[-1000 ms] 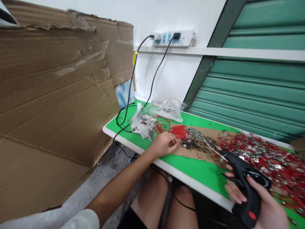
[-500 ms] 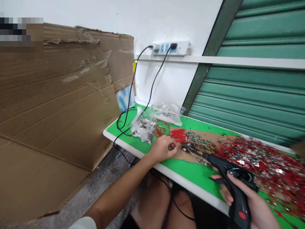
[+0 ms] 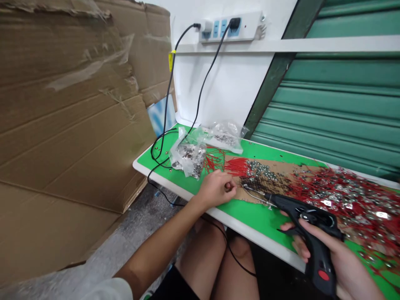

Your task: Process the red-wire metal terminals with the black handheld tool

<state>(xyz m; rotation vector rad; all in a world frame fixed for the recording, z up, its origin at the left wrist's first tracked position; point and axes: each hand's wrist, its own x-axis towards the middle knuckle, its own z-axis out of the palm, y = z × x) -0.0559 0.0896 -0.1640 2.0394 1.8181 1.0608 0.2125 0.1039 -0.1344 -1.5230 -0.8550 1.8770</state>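
My right hand grips a black soldering gun with a red round mark on its handle. The gun's thin metal tip and bent feed tube point left, over a strip of cardboard. Close to that tip, my left hand is closed in a pinch at the cardboard's left end; what its fingers hold is too small to make out. Red wires lie in a row just beyond it, their ends at small silvery metal parts. Dark marks cover the cardboard near the tip.
A large heap of red wires with metal pieces spreads over the right of the green tabletop. Plastic bags of metal parts stand behind my left hand. Black cables run up to a power strip. A big cardboard box borders the left.
The view has tilted down and come slightly closer. Both hands keep nearly the same places, with the gun's tip still beside my left fingers.
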